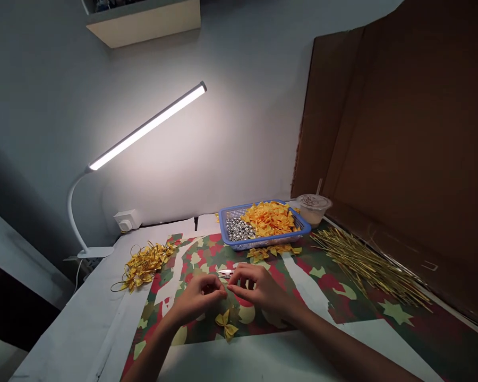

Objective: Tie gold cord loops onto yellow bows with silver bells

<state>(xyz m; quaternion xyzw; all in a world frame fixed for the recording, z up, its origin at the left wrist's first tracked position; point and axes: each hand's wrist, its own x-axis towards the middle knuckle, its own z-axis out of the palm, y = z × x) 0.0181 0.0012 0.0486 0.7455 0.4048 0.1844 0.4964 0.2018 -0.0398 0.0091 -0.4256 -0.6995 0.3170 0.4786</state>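
Note:
My left hand (199, 298) and my right hand (258, 289) meet over a patterned red and green mat (322, 286), fingertips pinched together on something thin that I cannot make out. A small yellow ribbon bow (226, 324) lies on the mat just below my hands. Small silver snips (225, 273) rest on the mat just beyond my fingers.
A blue basket (263, 241) holds yellow bows and silver bells. Several loose bows (273, 251) lie before it. A pile of finished bows with gold loops (143, 264) sits at the left, gold strips (366, 262) at the right, a lidded cup (313, 208) behind, a desk lamp (143, 130) above.

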